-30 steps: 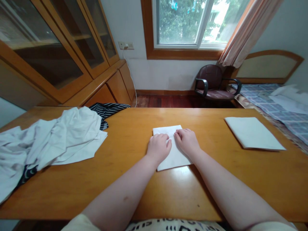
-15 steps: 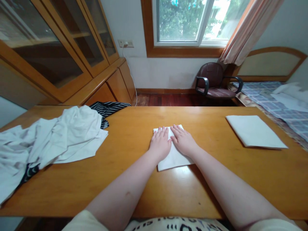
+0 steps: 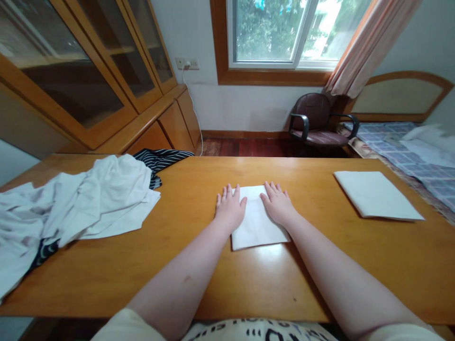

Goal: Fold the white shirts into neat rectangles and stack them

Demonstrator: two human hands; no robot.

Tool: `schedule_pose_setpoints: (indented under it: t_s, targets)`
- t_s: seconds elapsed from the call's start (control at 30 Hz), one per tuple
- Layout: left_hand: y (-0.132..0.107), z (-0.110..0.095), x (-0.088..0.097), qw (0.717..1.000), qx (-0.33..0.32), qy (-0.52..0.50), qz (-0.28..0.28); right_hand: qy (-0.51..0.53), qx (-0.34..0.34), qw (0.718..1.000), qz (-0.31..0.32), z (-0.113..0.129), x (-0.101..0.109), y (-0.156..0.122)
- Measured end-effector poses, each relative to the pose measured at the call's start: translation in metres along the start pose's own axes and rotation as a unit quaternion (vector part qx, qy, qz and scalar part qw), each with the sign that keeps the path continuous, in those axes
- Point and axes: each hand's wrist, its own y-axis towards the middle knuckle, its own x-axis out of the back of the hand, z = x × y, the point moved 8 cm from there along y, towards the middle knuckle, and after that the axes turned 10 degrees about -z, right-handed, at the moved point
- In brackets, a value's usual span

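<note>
Touching folded cloth [image 3: 259,225], crumpled clothes [image 3: 110,194] left, folded piece [image 3: 378,195] right.

Cloth [image 3: 258,225] on tbl [image 3: 188,196], clothes pile [image 3: 106,194] L, 2nd cloth [image 3: 378,195] R.

**Cream shirt [image 3: 234,336], dark lettering [image 3: 272,335]**

The shirt is a pale cream, printed across the front with bold dark characters in at least two rows. The upper row runs small and close; below it come short slanting strokes and a larger rounded shape. Towards the right the print turns faintly purplish. The words cannot be read.

The left sleeve [image 3: 128,327] and right sleeve [image 3: 398,333] are short, plain and loose, in the same cream. Below their hems the forearms [image 3: 334,265] are uncovered and smooth in outline. The left one bears a small spot [image 3: 187,279]. Both hands [image 3: 230,211] are bare, with slender fingers.
</note>
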Motion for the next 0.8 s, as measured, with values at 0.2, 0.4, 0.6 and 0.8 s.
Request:
schedule_pose_setpoints:
  t_s: [0.2, 0.4, 0.6, 0.8]
  targets:
    - [-0.003, 0.012, 0.009, 0.995, 0.074, 0.037, -0.050, -0.031, -0.049, 0.995, -0.076, -0.015, 0.013, 0.000]
    - [-0.001, 0.010, 0.013, 0.995, 0.057, -0.044, -0.072, 0.077, 0.015, 0.988, -0.136, -0.010, 0.024, 0.000]
    - [0.003, 0.011, 0.016, 0.981, 0.054, -0.155, -0.101, 0.386, -0.066, 0.914, -0.106, -0.023, 0.018, 0.005]
    - [0.003, 0.015, 0.020, 0.961, 0.059, -0.232, -0.142, 0.666, -0.143, 0.729, 0.069, -0.006, 0.001, -0.002]
